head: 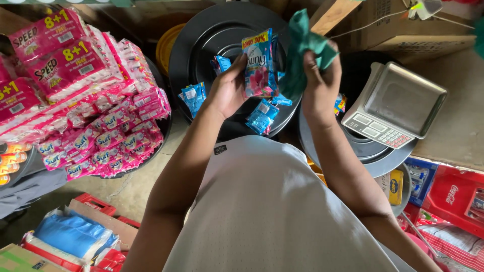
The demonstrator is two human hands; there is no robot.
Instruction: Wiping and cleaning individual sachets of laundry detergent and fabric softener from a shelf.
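My left hand (229,88) holds up a blue and pink sachet pack (259,63) by its left edge, over a large black round tray (201,40). Right beside the pack, my right hand (320,83) grips a crumpled green cloth (302,48) that touches the pack's right side. Several small blue sachets (194,95) lie scattered on the black tray below my hands.
A heap of pink sachet strips (96,100) fills a tray on the left. A digital weighing scale (396,106) with a steel pan sits on another black tray at right. A red crate (456,196), cartons and bagged goods (73,234) lie around my feet.
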